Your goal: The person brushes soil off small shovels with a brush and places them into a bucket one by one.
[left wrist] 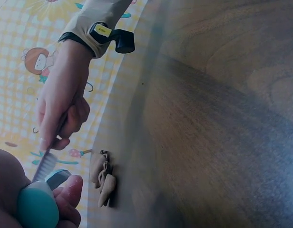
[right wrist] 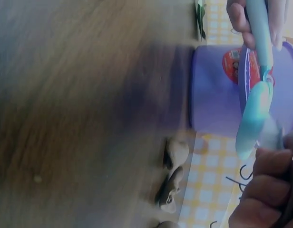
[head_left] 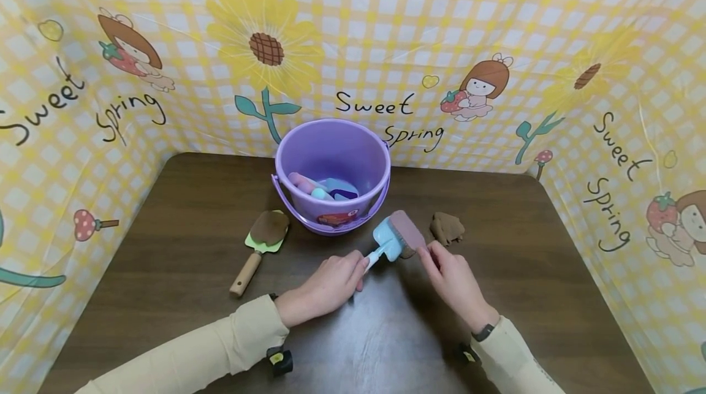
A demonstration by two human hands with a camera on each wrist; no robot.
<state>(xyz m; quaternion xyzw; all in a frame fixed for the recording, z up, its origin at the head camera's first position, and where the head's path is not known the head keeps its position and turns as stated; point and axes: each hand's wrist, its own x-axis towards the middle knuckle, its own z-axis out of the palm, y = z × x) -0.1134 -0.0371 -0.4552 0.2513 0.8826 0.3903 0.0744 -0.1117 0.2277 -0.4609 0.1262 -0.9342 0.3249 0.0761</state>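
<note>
A light-blue toy shovel (head_left: 383, 234) is gripped by its pale handle in my left hand (head_left: 331, 284), its blade raised toward the bucket side. My right hand (head_left: 455, 277) pinches a flat mauve brush (head_left: 409, 231) and holds it over the right part of the blade. White bristles of the brush (left wrist: 45, 166) point toward the shovel in the left wrist view. From the right wrist view, the shovel's blade (right wrist: 253, 118) appears tilted above the table, with the brush beside it. Whether bristles touch the blade is hard to tell.
Behind the hands stands a purple bucket (head_left: 336, 149) with pink and blue toys inside. To its left lies a green trowel (head_left: 246, 274) bearing a brown lump (head_left: 269, 227). Another crumpled brown lump (head_left: 447, 228) sits right of the brush. Patterned cloth (head_left: 353, 45) encloses the table.
</note>
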